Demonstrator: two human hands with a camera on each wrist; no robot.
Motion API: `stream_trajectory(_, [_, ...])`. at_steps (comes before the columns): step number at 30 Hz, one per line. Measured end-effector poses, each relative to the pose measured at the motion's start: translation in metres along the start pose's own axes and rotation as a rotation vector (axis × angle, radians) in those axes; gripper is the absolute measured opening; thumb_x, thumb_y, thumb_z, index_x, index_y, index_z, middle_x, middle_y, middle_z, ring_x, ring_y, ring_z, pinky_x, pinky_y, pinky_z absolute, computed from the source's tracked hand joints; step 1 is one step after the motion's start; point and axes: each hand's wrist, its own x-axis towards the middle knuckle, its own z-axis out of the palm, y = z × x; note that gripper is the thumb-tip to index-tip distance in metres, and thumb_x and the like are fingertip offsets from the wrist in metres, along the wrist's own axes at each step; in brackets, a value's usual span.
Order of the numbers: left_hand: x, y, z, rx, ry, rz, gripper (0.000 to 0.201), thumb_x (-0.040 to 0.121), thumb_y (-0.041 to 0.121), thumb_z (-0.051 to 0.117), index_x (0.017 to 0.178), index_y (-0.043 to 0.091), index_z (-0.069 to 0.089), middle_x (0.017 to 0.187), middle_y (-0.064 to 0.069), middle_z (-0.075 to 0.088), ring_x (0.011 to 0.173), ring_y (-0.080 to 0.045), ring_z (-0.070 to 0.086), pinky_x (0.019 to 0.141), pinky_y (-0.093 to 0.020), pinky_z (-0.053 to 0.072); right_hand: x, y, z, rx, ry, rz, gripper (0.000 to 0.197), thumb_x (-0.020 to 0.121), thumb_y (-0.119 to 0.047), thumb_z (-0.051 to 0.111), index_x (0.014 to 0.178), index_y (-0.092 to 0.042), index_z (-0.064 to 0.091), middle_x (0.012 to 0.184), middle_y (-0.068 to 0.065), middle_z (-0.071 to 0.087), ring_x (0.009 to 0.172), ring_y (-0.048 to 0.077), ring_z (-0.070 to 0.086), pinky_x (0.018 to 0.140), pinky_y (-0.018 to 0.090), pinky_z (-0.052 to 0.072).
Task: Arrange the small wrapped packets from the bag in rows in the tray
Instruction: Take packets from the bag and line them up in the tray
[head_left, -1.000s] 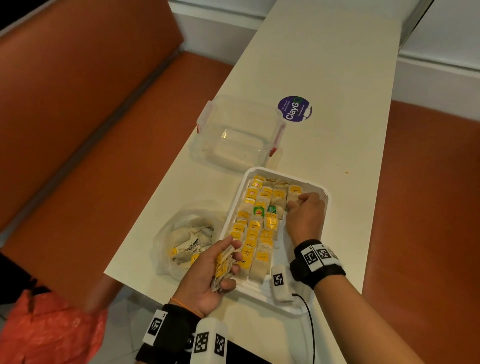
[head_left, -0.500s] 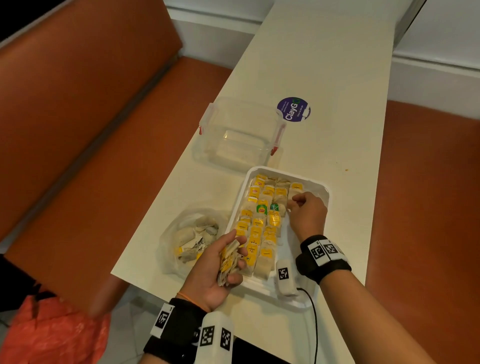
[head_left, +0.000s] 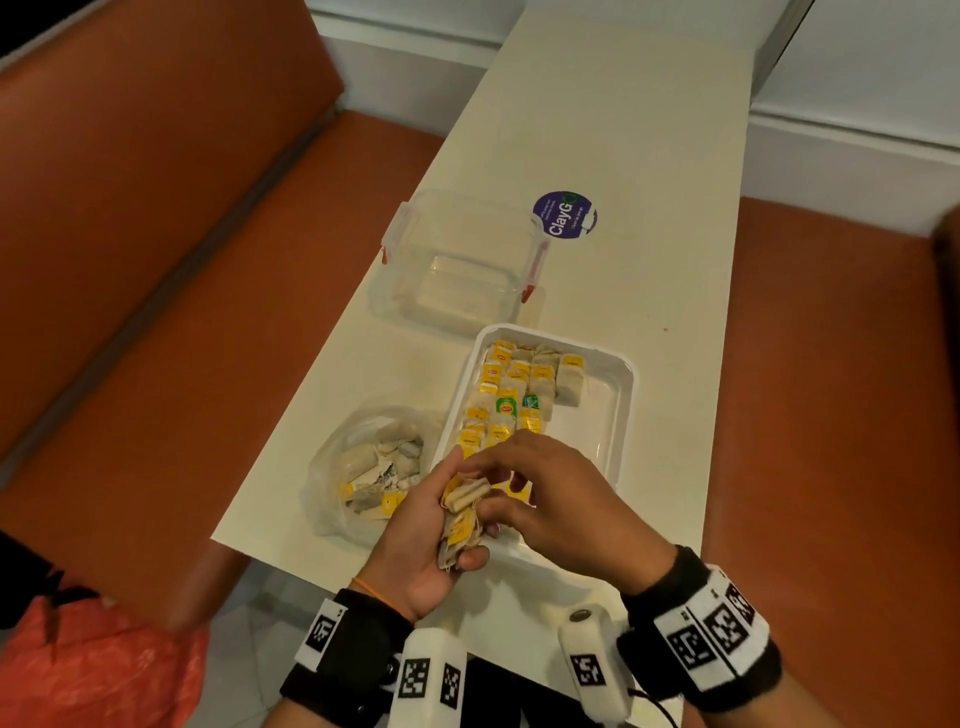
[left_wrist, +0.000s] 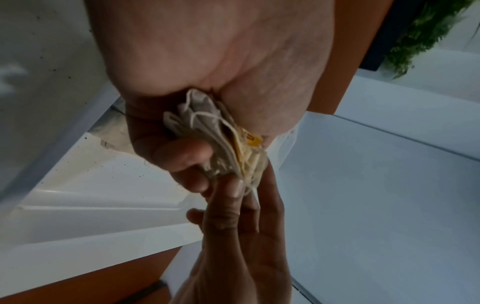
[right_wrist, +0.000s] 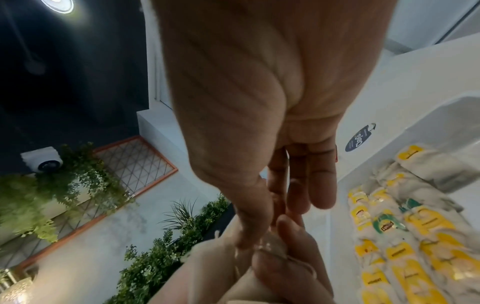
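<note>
A white tray lies on the cream table, its left part filled with rows of yellow-tagged packets, also seen in the right wrist view. My left hand grips a bundle of packets above the tray's near left corner; in the left wrist view the bundle is clamped between palm and curled fingers. My right hand reaches across and pinches the top of one packet in that bundle with thumb and forefinger. The clear plastic bag with several more packets lies left of the tray.
A clear lidless plastic box with red clips stands beyond the tray, and a round purple sticker is on the table behind it. The tray's right half is bare. Orange benches flank the narrow table.
My right hand has left the far rows of the tray and come back toward me to the bundle in my left hand, where it now pinches a packet.
</note>
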Motion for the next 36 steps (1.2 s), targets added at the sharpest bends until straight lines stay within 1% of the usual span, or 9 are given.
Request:
stream_trajectory(3, [0.001, -0.005, 0.004, 0.07, -0.002, -0.019, 0.051, 0.103, 0.059, 0.051, 0.115, 0.016, 0.074, 0.081, -0.005, 0.062, 0.059, -0.017, 0.058, 0.036, -0.022, 0.026, 0.002, 0.002, -0.005, -0.017, -0.039, 0.028, 0.026, 0.088, -0.027, 0.078, 0.113, -0.033, 0.073, 0.098, -0.015, 0.066, 0.085, -0.001, 0.054, 0.082, 0.024, 0.048])
stream_trajectory(7, [0.002, -0.015, 0.007, 0.105, -0.02, -0.04, 0.055, 0.102, 0.062, 0.049, 0.126, 0.016, 0.068, 0.081, -0.003, 0.056, 0.063, -0.017, 0.059, 0.035, -0.02, 0.028, -0.003, 0.011, -0.014, 0.002, -0.057, 0.071, 0.009, 0.087, -0.028, 0.081, 0.092, -0.028, 0.075, 0.091, -0.014, 0.069, 0.083, 0.005, 0.061, 0.076, 0.024, 0.05])
stream_trajectory(9, [0.0, -0.019, 0.008, 0.083, -0.041, -0.047, 0.051, 0.102, 0.061, 0.049, 0.12, 0.019, 0.073, 0.083, -0.002, 0.058, 0.063, -0.016, 0.058, 0.035, -0.02, 0.028, -0.006, 0.016, -0.018, 0.027, -0.065, 0.09, 0.01, 0.084, -0.03, 0.084, 0.09, -0.029, 0.075, 0.092, -0.014, 0.07, 0.084, 0.005, 0.063, 0.073, 0.018, 0.048])
stream_trajectory(13, [-0.005, -0.028, 0.009, 0.117, 0.035, 0.002, 0.03, 0.098, 0.044, 0.058, 0.096, 0.026, 0.082, 0.086, -0.006, 0.064, 0.063, -0.016, 0.055, 0.037, -0.02, 0.025, -0.01, 0.025, -0.023, 0.191, -0.046, 0.131, 0.012, 0.083, -0.031, 0.086, 0.091, -0.026, 0.078, 0.09, -0.013, 0.074, 0.084, 0.006, 0.068, 0.076, 0.023, 0.054])
stream_trajectory(18, [-0.007, -0.033, 0.003, 0.101, 0.068, 0.067, 0.029, 0.079, 0.046, 0.073, 0.092, 0.022, 0.083, 0.087, -0.009, 0.066, 0.06, -0.014, 0.056, 0.038, -0.021, 0.024, -0.016, 0.028, -0.024, 0.525, -0.016, 0.192, 0.015, 0.09, -0.022, 0.081, 0.099, -0.012, 0.076, 0.09, 0.006, 0.077, 0.081, 0.018, 0.072, 0.078, 0.031, 0.06])
stream_trajectory(21, [-0.009, -0.031, 0.001, 0.102, 0.095, 0.12, 0.028, 0.09, 0.042, 0.07, 0.099, 0.017, 0.08, 0.089, -0.009, 0.064, 0.061, -0.013, 0.055, 0.037, -0.021, 0.024, -0.018, 0.029, -0.025, 0.684, 0.007, 0.234, 0.02, 0.091, -0.016, 0.078, 0.103, -0.001, 0.072, 0.093, 0.017, 0.077, 0.084, 0.027, 0.075, 0.076, 0.035, 0.06])
stream_trajectory(25, [-0.014, -0.024, 0.005, 0.136, 0.114, 0.225, 0.033, 0.089, 0.047, 0.076, 0.099, 0.016, 0.079, 0.092, -0.008, 0.066, 0.061, -0.013, 0.054, 0.039, -0.021, 0.026, -0.02, 0.031, -0.026, 0.731, 0.019, 0.285, 0.02, 0.091, -0.014, 0.079, 0.101, 0.002, 0.071, 0.09, 0.015, 0.078, 0.08, 0.024, 0.074, 0.074, 0.036, 0.058])
stream_trajectory(28, [-0.015, -0.021, 0.01, 0.213, 0.108, 0.279, 0.046, 0.083, 0.047, 0.082, 0.113, 0.012, 0.078, 0.094, -0.007, 0.068, 0.063, -0.013, 0.054, 0.04, -0.02, 0.029, -0.02, 0.032, -0.025, 0.728, 0.015, 0.31, 0.023, 0.09, -0.014, 0.079, 0.102, 0.003, 0.071, 0.089, 0.014, 0.079, 0.08, 0.025, 0.075, 0.074, 0.038, 0.058])
stream_trajectory(36, [-0.008, -0.023, 0.019, 0.38, 0.213, 0.311, 0.022, 0.089, 0.031, 0.079, 0.099, 0.011, 0.079, 0.084, -0.005, 0.069, 0.057, -0.01, 0.057, 0.043, -0.021, 0.033, -0.025, 0.031, -0.019, 0.743, 0.017, 0.372, 0.026, 0.088, -0.017, 0.083, 0.107, -0.003, 0.071, 0.096, 0.018, 0.077, 0.086, 0.029, 0.075, 0.08, 0.043, 0.06])
